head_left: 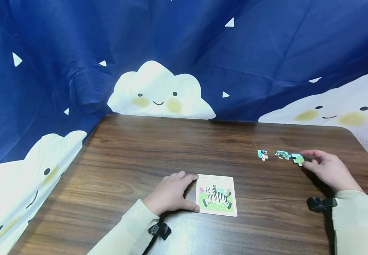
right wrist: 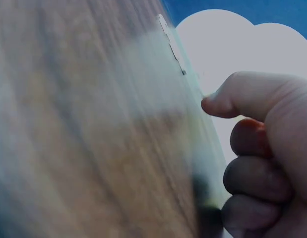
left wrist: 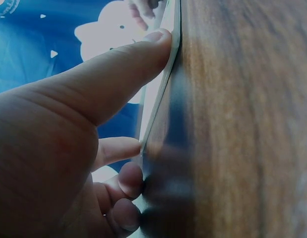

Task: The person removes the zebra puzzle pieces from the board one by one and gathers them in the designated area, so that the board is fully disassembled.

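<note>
A square puzzle board (head_left: 216,176) with a zebra picture and a pale frame lies flat on the table. My left hand (head_left: 174,193) rests at its left side, index fingertip at the far corner and thumb at the near one. In the left wrist view the thumb (left wrist: 128,69) presses along the board's edge. Toward the right, my right hand (head_left: 330,169) pinches a green and blue puzzle piece (head_left: 297,158) between thumb and index finger. The other fingers (right wrist: 252,178) are curled in. Just left of that piece lies a second puzzle piece (head_left: 282,154), dark green and blue.
Farther left is another loose puzzle piece (head_left: 262,154), blue and white. The brown wooden table (head_left: 139,152) ends at a blue cloth backdrop (head_left: 184,35) printed with white clouds. A black strap sits on each wrist.
</note>
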The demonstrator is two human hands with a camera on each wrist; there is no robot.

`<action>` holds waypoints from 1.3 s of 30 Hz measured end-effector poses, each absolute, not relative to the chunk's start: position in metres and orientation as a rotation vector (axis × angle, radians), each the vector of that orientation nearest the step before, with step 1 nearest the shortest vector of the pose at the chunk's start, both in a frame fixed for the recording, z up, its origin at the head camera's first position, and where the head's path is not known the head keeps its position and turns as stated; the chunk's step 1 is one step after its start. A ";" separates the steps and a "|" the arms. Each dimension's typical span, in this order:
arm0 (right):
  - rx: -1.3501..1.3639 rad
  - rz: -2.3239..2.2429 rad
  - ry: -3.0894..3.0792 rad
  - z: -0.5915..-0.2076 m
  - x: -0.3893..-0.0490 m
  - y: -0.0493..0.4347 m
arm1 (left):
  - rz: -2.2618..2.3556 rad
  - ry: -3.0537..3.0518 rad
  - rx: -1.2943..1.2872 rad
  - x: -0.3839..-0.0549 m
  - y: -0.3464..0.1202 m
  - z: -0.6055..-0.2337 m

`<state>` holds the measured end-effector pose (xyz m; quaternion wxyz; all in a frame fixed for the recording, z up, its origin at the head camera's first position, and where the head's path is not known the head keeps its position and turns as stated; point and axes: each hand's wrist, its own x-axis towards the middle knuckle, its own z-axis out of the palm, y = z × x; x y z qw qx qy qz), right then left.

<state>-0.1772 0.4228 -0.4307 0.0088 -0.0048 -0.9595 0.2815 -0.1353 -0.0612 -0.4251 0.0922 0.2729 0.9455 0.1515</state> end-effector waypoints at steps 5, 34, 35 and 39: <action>-0.067 0.792 -3.003 -0.433 -0.179 0.429 | 0.452 2.807 0.808 -0.135 -0.062 -0.425; -0.238 0.822 -2.913 -0.434 -0.183 0.441 | 0.443 2.810 0.811 -0.136 -0.060 -0.424; -0.254 0.847 -2.899 -0.435 -0.182 0.440 | 0.444 2.809 0.809 -0.136 -0.060 -0.424; -0.292 0.933 -2.855 -0.437 -0.179 0.433 | 0.445 2.810 0.805 -0.135 -0.061 -0.423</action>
